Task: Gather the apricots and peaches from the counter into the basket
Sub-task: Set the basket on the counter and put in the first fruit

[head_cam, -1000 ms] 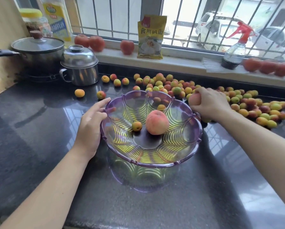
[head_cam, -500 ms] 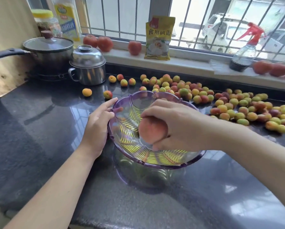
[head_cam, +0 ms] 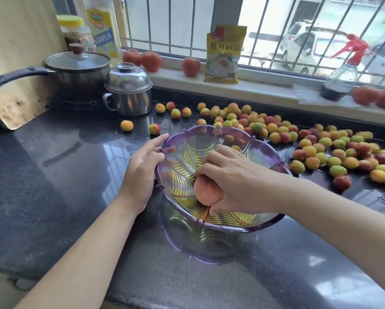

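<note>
The right hand (head_cam: 238, 181) is down inside the basket (head_cam: 263, 150), fingers curled over a peach (head_cam: 206, 189) that sits low in the bowl near its front left. I cannot tell whether the fruit already rests on the ribbed floor. The left hand (head_cam: 142, 172) lies against the basket's left rim, fingers fairly straight and unclenched, steadying rather than gripping.

Outward from there, the apricots (head_cam: 310, 150) are spread over the dark tabletop (head_cam: 53, 175) behind and to the right of the basket, so the pile lies on the right hand's side and nearer to it. A few strays (head_cam: 126, 125) sit behind and left, closer to the left hand. More peaches (head_cam: 190, 66) line the windowsill (head_cam: 265, 88), well beyond.
</note>
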`<action>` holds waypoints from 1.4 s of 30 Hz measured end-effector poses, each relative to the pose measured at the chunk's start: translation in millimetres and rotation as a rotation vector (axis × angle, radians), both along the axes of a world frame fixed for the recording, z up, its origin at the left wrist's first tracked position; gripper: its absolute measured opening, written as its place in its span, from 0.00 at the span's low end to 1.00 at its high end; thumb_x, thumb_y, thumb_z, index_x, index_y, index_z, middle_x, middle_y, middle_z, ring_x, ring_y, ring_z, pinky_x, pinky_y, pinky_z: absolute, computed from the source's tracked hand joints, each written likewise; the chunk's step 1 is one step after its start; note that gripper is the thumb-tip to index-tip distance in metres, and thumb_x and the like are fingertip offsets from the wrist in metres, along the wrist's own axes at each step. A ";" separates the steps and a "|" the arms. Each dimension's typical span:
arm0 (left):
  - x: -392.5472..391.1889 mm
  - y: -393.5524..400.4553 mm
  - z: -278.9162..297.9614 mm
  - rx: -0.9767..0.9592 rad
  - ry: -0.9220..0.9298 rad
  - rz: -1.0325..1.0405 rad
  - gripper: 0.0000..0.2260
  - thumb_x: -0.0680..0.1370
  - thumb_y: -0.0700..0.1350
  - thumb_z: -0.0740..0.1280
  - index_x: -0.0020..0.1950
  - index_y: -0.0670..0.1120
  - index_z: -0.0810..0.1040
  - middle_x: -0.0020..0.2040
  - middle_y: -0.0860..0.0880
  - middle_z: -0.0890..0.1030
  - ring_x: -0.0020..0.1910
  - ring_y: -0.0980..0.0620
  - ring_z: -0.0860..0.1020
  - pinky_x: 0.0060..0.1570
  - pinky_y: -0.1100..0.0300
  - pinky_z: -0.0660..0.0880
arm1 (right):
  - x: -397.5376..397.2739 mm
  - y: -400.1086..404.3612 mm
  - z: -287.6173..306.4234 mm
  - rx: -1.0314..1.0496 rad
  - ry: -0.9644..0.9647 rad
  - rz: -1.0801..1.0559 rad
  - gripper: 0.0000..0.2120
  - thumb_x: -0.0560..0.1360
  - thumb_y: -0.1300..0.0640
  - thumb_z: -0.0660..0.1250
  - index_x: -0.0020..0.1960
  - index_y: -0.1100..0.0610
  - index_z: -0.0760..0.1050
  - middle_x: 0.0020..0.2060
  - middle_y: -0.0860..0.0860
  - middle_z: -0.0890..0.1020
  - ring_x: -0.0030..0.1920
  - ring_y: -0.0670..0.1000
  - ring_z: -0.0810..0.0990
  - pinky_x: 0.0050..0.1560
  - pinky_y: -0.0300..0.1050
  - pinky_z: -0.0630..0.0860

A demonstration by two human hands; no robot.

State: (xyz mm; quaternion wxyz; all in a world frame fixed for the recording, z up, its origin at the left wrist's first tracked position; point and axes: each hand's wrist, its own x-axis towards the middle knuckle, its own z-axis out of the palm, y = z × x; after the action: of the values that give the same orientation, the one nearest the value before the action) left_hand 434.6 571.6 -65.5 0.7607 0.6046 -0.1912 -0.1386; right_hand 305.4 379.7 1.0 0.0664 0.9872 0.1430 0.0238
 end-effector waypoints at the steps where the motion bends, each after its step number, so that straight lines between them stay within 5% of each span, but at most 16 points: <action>1: 0.1 0.1 -0.4 0.001 -0.002 -0.001 0.21 0.75 0.45 0.62 0.65 0.57 0.84 0.60 0.47 0.88 0.61 0.49 0.85 0.55 0.57 0.83 | 0.8 0.5 -0.9 -0.003 -0.015 -0.001 0.41 0.65 0.26 0.69 0.70 0.48 0.69 0.59 0.45 0.71 0.60 0.48 0.63 0.63 0.39 0.55; 7: 0.6 0.1 -0.1 0.000 0.005 -0.001 0.21 0.75 0.45 0.62 0.64 0.57 0.84 0.60 0.47 0.87 0.63 0.49 0.84 0.58 0.55 0.82 | -2.2 -4.1 12.9 0.142 0.159 -0.061 0.42 0.67 0.26 0.68 0.75 0.43 0.63 0.65 0.42 0.66 0.66 0.46 0.60 0.65 0.40 0.59; 10: 0.7 0.4 0.6 0.006 0.005 -0.004 0.21 0.75 0.46 0.63 0.64 0.58 0.84 0.61 0.46 0.87 0.61 0.48 0.85 0.57 0.55 0.83 | 6.1 -17.1 35.1 0.449 0.118 -0.198 0.26 0.74 0.34 0.63 0.69 0.41 0.72 0.62 0.38 0.70 0.65 0.42 0.66 0.64 0.40 0.64; 13: 0.7 0.1 0.6 0.006 0.009 -0.008 0.20 0.75 0.46 0.63 0.63 0.58 0.85 0.62 0.44 0.86 0.61 0.46 0.85 0.59 0.50 0.82 | 33.3 -29.1 47.8 0.438 0.012 -0.298 0.09 0.82 0.50 0.63 0.59 0.46 0.80 0.52 0.41 0.79 0.54 0.45 0.77 0.55 0.44 0.75; 21: -0.4 1.5 2.8 -0.033 0.037 -0.037 0.20 0.74 0.45 0.63 0.59 0.61 0.87 0.65 0.40 0.84 0.62 0.49 0.85 0.52 0.58 0.83 | 88.5 -8.9 18.3 0.015 0.373 -0.246 0.16 0.79 0.39 0.64 0.55 0.49 0.83 0.45 0.46 0.84 0.42 0.46 0.79 0.39 0.44 0.74; 29: -2.3 1.4 3.6 -0.028 0.023 -0.043 0.22 0.75 0.45 0.62 0.66 0.55 0.83 0.63 0.44 0.85 0.62 0.50 0.84 0.50 0.62 0.82 | 82.3 -12.6 13.9 0.243 0.333 -0.271 0.09 0.75 0.47 0.73 0.54 0.46 0.79 0.46 0.42 0.80 0.46 0.47 0.79 0.45 0.44 0.79; 35: -3.2 5.6 5.0 0.015 -0.002 -0.084 0.25 0.74 0.45 0.60 0.67 0.59 0.83 0.67 0.49 0.84 0.65 0.46 0.83 0.67 0.42 0.79 | 73.7 -13.5 14.4 0.279 0.344 -0.286 0.11 0.74 0.52 0.74 0.55 0.43 0.80 0.47 0.41 0.80 0.48 0.47 0.79 0.50 0.49 0.80; 42: -4.3 6.2 6.4 0.021 -0.017 -0.051 0.19 0.77 0.47 0.61 0.60 0.59 0.86 0.64 0.46 0.84 0.61 0.43 0.85 0.66 0.34 0.79 | 77.7 -8.0 19.6 0.261 0.382 -0.268 0.08 0.74 0.50 0.75 0.52 0.47 0.80 0.45 0.42 0.81 0.47 0.46 0.80 0.51 0.46 0.80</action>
State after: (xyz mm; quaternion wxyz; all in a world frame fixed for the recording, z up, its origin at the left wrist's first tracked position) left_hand 430.3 577.8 -59.0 0.7488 0.6088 -0.2115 -0.1548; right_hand 383.1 371.7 20.6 -0.0868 0.9841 0.0167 -0.1538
